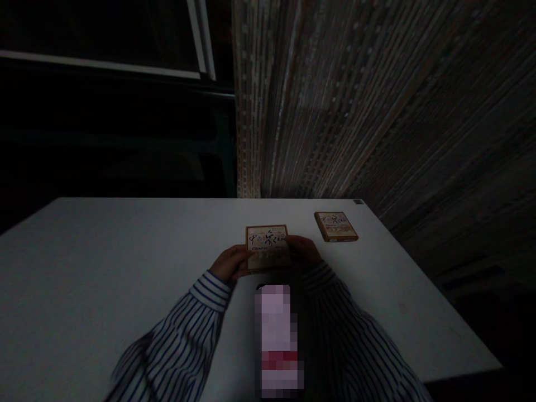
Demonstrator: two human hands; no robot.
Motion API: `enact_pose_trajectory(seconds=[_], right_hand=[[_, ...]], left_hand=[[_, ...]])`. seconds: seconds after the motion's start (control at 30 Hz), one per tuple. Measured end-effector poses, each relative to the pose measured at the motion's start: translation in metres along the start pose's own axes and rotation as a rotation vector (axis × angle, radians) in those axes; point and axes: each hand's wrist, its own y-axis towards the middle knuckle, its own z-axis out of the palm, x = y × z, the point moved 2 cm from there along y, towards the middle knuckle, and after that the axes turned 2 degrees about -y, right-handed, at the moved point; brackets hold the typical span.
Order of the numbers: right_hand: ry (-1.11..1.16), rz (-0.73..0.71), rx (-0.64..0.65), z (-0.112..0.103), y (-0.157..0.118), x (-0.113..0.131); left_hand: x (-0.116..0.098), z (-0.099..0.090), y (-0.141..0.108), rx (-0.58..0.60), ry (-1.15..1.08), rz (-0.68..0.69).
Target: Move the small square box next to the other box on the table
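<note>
A flat box with "Chinese" lettering and dark brush characters (pixel 268 248) is held between both hands over the white table (pixel 125 279). My left hand (pixel 232 261) grips its left edge, with the thumb on the front face. At the right edge, my right hand (pixel 305 251) is closed on the same box. A second box of the same design (pixel 336 226) lies on the table to the right, further back, touched by neither hand.
Near me stands a phone-like object with a pixelated screen (pixel 278 335). A string curtain (pixel 318 100) hangs behind the table. A small dark label (pixel 358 201) is at the back right corner. The surroundings are dim.
</note>
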Motion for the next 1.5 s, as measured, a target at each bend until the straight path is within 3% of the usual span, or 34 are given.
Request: enact_pose_trajectory(seconds=[0.23, 0.47, 0.73, 1.5], right_hand=[[0.051, -0.046, 0.02, -0.003, -0.013, 0.013], [0.042, -0.106, 0.016, -0.018, -0.016, 0.013], [0.124, -0.125, 0.085, -0.034, -0.04, 0.032], [0.159, -0.075, -0.05, -0.116, -0.072, 0.039]], left_hand=[[-0.016, 0.016, -0.005, -0.034, 0.052, 0.014], [-0.023, 0.038, -0.018, 0.021, 0.084, 0.032], [-0.016, 0.061, -0.019, 0.008, 0.084, 0.026], [0.014, 0.147, -0.03, -0.018, 0.058, -0.069]])
